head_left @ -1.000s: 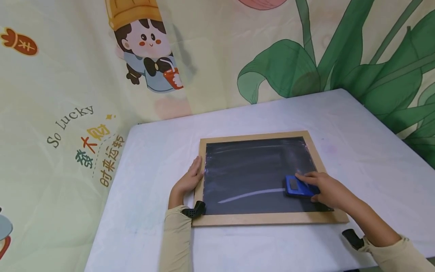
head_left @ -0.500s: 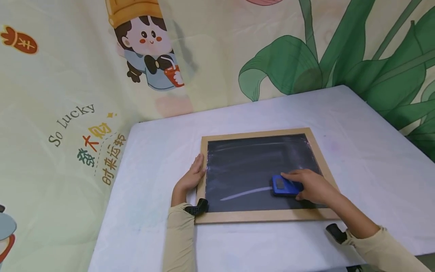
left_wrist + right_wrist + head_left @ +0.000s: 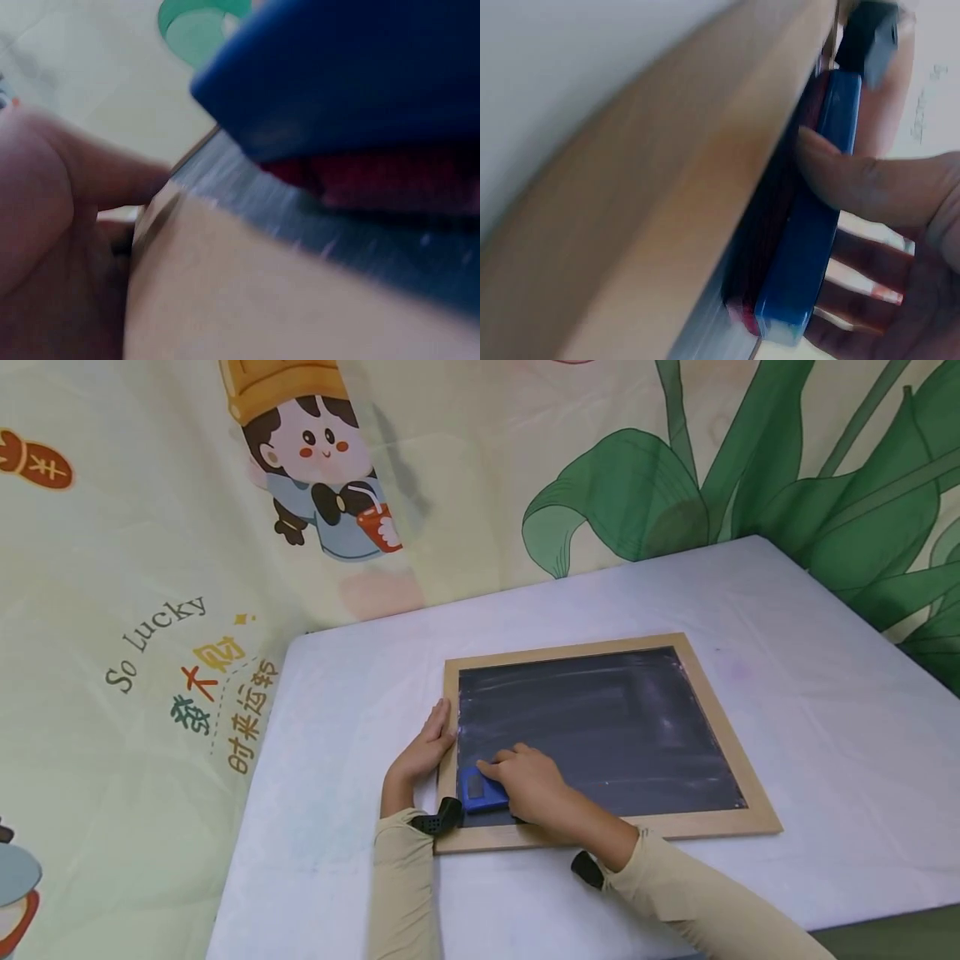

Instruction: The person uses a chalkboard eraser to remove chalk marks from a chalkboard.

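Observation:
In the head view, a framed blackboard [image 3: 600, 735] lies on the table, its dark surface carrying faint chalk smears. My right hand [image 3: 528, 785] grips a blue blackboard eraser [image 3: 486, 792] near the board's lower left corner. The right wrist view shows the thumb [image 3: 855, 176] along one side of the eraser and the other fingers on the far side. Under its blue body, a dark red felt layer [image 3: 397, 180] faces the board in the left wrist view. My left hand [image 3: 420, 756] rests against the left side of the wooden frame [image 3: 447, 752], fingers extended.
A white-covered table [image 3: 337, 718] carries the board. Behind and to the left hangs a printed cloth [image 3: 465, 485] with a cartoon figure and green leaves. A black wrist camera [image 3: 442, 817] sits close to the board's lower left corner.
My right hand has swept the eraser leftward from the board's right part to its lower left. The white chalk line along that path is gone from sight. My left hand stays at the frame.

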The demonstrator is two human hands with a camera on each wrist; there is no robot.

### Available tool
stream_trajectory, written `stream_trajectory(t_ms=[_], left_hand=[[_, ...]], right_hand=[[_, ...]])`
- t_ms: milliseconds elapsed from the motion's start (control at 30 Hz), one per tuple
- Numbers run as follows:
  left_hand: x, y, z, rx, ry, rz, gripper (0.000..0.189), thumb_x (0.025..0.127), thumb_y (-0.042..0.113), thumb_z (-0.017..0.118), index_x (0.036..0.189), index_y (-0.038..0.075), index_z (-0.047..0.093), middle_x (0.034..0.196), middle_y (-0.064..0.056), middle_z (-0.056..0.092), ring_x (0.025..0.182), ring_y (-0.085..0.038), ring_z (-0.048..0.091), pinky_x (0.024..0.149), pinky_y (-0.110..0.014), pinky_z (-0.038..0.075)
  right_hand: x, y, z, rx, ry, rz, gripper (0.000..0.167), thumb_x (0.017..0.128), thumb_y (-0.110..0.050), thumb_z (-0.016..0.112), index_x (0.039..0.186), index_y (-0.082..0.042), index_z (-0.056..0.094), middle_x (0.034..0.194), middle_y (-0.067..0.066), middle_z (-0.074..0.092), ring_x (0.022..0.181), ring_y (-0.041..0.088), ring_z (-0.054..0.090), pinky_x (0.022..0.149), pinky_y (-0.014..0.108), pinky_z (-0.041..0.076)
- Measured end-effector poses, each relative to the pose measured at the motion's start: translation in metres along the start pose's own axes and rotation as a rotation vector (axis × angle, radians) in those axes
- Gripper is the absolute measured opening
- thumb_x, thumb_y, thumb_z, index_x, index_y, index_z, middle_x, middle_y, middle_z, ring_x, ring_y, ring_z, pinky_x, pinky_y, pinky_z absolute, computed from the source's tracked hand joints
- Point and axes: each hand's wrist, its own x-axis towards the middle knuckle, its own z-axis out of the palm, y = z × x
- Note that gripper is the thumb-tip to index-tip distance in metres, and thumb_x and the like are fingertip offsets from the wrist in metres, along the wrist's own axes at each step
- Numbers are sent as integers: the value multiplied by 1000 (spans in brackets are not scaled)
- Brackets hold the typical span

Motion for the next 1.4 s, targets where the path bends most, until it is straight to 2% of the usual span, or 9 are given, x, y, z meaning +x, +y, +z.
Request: stream_trajectory(t_ms=[133,333,500,667,867,967,1100,1233,1400], left_hand=[[-2,-1,0,-98,-3,-19,59,98,15,36,147,8,5,155,-10,-4,142,-26,-9,114,-46,-3],[-7,-6,-3,-193,-25,-22,59,98,17,36,148,11,5,155,-6,-4,142,-23,-8,115,-44,-2],[-17,-14,-9,-253,-35,-78,56,98,18,37,147,10,12,154,-9,7,142,-25,0,115,-43,4],[-22,-17,-11,-255,-56,-107,60,96,20,44,148,13,14,154,-8,8,142,-25,1,115,-45,4],[-20,-14,-8,-192,-29,-144,73,89,20,58,148,22,14,155,-3,8,142,-23,1,115,-45,5],[-17,-13,-7,-162,-35,-129,77,87,18,60,148,22,13,155,-4,8,142,-24,2,115,-45,6],[-14,-12,-5,-167,-34,-111,78,86,15,61,148,20,13,155,-5,8,142,-24,2,115,-44,5],[-11,-9,-6,-154,-34,-115,78,86,16,61,148,21,13,155,-4,8,142,-23,2,115,-44,5],[-12,-8,-12,-109,-37,-133,79,87,19,61,148,22,12,155,-5,7,142,-24,1,115,-45,6]], right_hand=[[5,-11,1,-65,3,-11,52,78,-7,70,125,-23,57,116,2,62,99,22,55,82,34,51],[7,-11,1,-57,-31,-17,53,79,-8,69,127,-24,56,117,2,61,100,22,54,84,35,50],[8,-15,2,-78,-54,-26,54,78,-12,70,128,-26,54,117,0,61,100,21,55,84,33,50],[9,-20,4,-96,-66,-24,55,79,-14,70,129,-26,53,119,0,61,102,20,54,88,32,49],[5,-15,5,-45,-60,-9,60,78,-12,71,132,-27,50,124,1,57,106,20,53,86,32,50],[-1,-5,5,-3,-58,-2,65,75,-12,74,133,-26,49,126,3,56,108,22,52,84,33,51],[-15,17,1,46,-58,29,67,73,-9,75,133,-23,49,126,7,55,111,27,51,89,38,49],[-37,54,-4,88,-41,108,70,70,-7,77,134,-19,48,128,11,53,113,31,50,90,43,47],[-74,108,-9,103,8,192,72,68,-7,77,134,-14,47,128,17,51,113,40,48,81,50,49]])
